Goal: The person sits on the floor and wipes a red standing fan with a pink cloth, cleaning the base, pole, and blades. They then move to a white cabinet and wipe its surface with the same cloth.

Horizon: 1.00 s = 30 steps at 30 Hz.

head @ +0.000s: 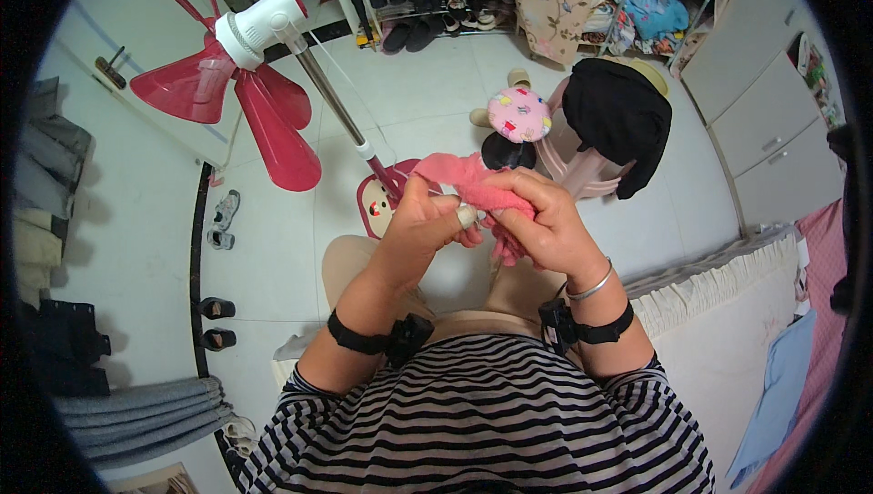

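Observation:
Above my lap, both hands hold a fuzzy coral-pink piece of cloth or knitting (458, 170). My left hand (430, 221) pinches its left side, and a pale wrap or band circles one digit. Fingers of my right hand (542, 221) close around the bunched right part, where pink strands or folds (513, 248) hang below. Something small and white shows between the hands, too hidden to name. A silver bangle (592, 286) is on my right wrist. Black straps with small boxes (409, 338) sit on both forearms.
A standing fan (262, 27) with red blades rises at front left, its base (374, 204) just beyond my hands. A round pink-topped stool (520, 114) and a pink chair (590, 170) draped with black cloth (617, 119) stand ahead. Shoe racks (443, 10) line the back; a bed (723, 317) is at right.

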Motion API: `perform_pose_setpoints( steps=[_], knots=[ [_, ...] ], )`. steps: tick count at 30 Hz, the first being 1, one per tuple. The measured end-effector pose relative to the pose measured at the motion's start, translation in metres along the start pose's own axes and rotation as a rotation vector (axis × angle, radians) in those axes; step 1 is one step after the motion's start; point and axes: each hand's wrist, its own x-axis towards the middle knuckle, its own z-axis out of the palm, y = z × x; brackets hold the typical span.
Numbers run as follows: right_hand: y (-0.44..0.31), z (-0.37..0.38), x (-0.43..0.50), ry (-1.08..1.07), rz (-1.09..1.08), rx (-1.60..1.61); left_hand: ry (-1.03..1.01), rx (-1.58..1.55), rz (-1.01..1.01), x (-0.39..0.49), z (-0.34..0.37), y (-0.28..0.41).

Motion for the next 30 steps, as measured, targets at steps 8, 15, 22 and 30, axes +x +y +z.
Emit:
perform_pose_setpoints(
  steps=[8, 15, 22, 30],
  knots=[
    [0.008, -0.018, 0.001, -0.025, -0.053, -0.251, 0.049, -0.157, -0.021, -0.002, -0.005, 0.004],
    [0.014, -0.024, 0.0, 0.262, 0.329, 0.485, 0.027, -0.274, -0.115, 0.0, -0.003, 0.019],
    [0.009, -0.006, 0.0, 0.251, 0.37, 0.598, 0.089, -0.016, -0.023, 0.002, -0.003, 0.018],
    [0.002, 0.019, 0.002, 0.259, 0.182, 0.482, 0.245, 0.232, 0.209, 0.005, 0.009, 0.007]
  ],
)
